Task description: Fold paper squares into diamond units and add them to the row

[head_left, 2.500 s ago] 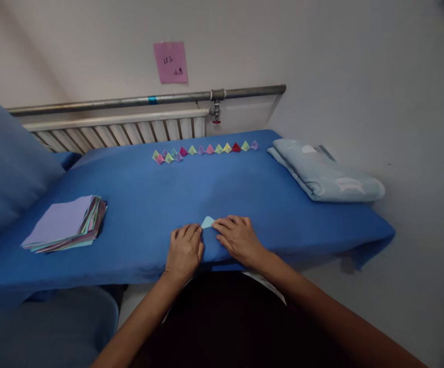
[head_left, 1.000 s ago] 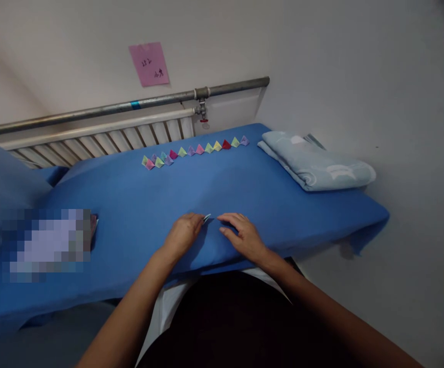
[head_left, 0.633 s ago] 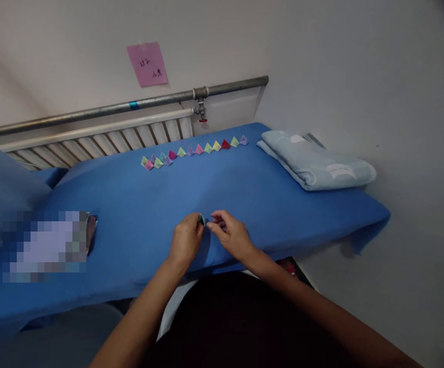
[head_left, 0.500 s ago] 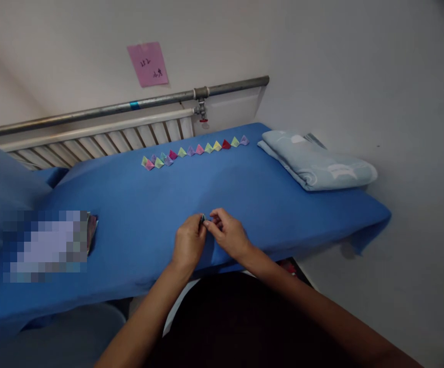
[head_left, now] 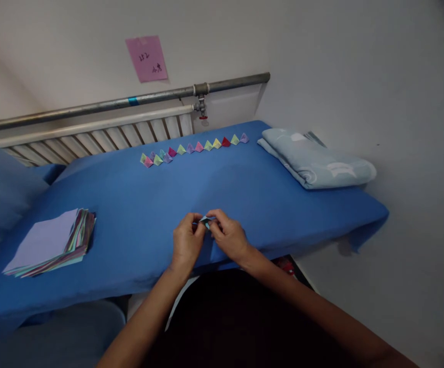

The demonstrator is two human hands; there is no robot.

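Between my two hands is a small folded piece of light blue paper (head_left: 205, 221), partly hidden by the fingers. My left hand (head_left: 187, 239) pinches its left side with thumb and forefinger. On the other side my right hand (head_left: 227, 234) grips it with closed fingers. Both hands are just above the near part of the blue sheet (head_left: 130, 214). Farther back, several small folded paper pieces (head_left: 199, 147) in pink, green, yellow, red and purple lie in a row, doubled up at its left end.
A stack of coloured paper sheets (head_left: 43, 240), purple on top, lies at the left. A folded pale blue blanket (head_left: 317, 161) rests at the right by the wall. Behind the sheet run a radiator (head_left: 103, 135) and a metal pipe (head_left: 160, 95), under a pink note (head_left: 146, 59).
My fingers have shifted on the folded paper, and more of its light blue surface shows between them. Both hands stay in nearly the same place. The row of folded pieces is unchanged.
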